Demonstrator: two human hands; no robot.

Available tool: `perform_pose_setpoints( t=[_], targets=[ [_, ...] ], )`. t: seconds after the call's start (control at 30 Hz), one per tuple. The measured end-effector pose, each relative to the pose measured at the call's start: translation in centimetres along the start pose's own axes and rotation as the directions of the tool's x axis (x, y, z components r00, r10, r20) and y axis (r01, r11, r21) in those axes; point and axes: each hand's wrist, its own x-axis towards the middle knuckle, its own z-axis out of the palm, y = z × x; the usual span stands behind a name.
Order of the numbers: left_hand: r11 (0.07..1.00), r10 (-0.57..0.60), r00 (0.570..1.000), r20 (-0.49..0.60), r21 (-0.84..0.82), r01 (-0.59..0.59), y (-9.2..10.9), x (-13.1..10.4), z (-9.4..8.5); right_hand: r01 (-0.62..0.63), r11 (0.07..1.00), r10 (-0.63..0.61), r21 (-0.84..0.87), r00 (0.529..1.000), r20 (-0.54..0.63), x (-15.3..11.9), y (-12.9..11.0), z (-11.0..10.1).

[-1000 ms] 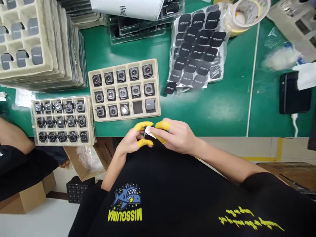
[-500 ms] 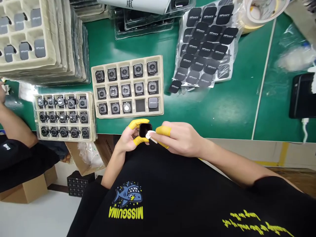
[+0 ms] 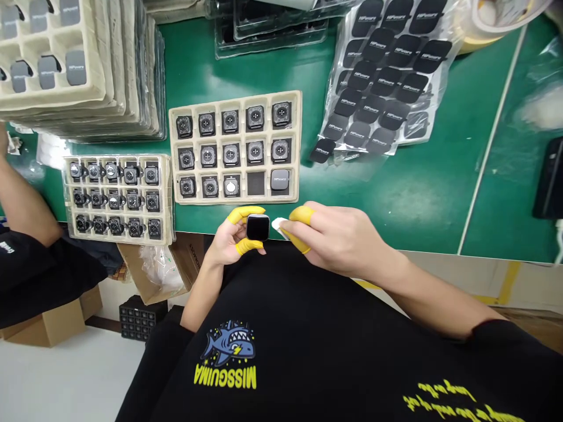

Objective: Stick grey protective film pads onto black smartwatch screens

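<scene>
Between yellow-covered fingertips, my left hand [image 3: 230, 239] grips a watch body [image 3: 257, 227] by its edges, its dark screen facing up. My right hand [image 3: 329, 235], also with yellow finger covers, pinches a small white cloth [image 3: 280, 225] just right of the watch, apart from it. Beyond my hands lies a beige tray [image 3: 300, 146] of watch bodies, mostly back side up. One front-row compartment [image 3: 255, 183] holds no watch, and the one to its right holds a watch with a grey cover [image 3: 280, 179].
A second tray of watches [image 3: 170, 205] lies at the left, below tall stacked trays [image 3: 101, 76]. Sheets of black labelled squares [image 3: 369, 108] and tape rolls [image 3: 484, 26] are at the upper right. Another person's arm [image 3: 26, 181] rests at the left edge.
My right hand has drawn back to the right with the white cloth, off the watch. The watch screen now shows fully. The view has shifted slightly.
</scene>
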Motion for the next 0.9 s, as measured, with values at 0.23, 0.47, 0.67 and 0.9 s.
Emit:
perform_pose_setpoints(
  t=[0.23, 0.47, 0.67, 0.9],
  targets=[
    [0.994, -0.006, 0.993, 0.116, 0.107, -0.007, 1.5, 0.7, -1.0, 0.031, 0.967, -0.022, 0.252, 0.999, -0.04, 0.3, -0.3, -0.6],
    [0.968, 0.092, 0.982, 0.163, 0.216, -0.126, 1.5, 1.5, 0.0, 0.057, 0.985, -0.036, 0.161, 0.99, -0.135, 1.9, -1.1, 1.6],
    [0.986, 0.09, 0.989, -0.115, 0.148, -0.072, 1.0, 0.1, -1.0, -0.158, 0.987, 0.158, 0.007, 0.985, -0.064, 0.4, 1.1, 1.5],
    [0.984, 0.026, 1.0, -0.017, 0.176, -0.022, 1.7, 0.7, -0.8, -0.128, 0.952, 0.164, 0.277, 0.98, -0.111, 0.4, 0.6, 0.8]
  ],
)
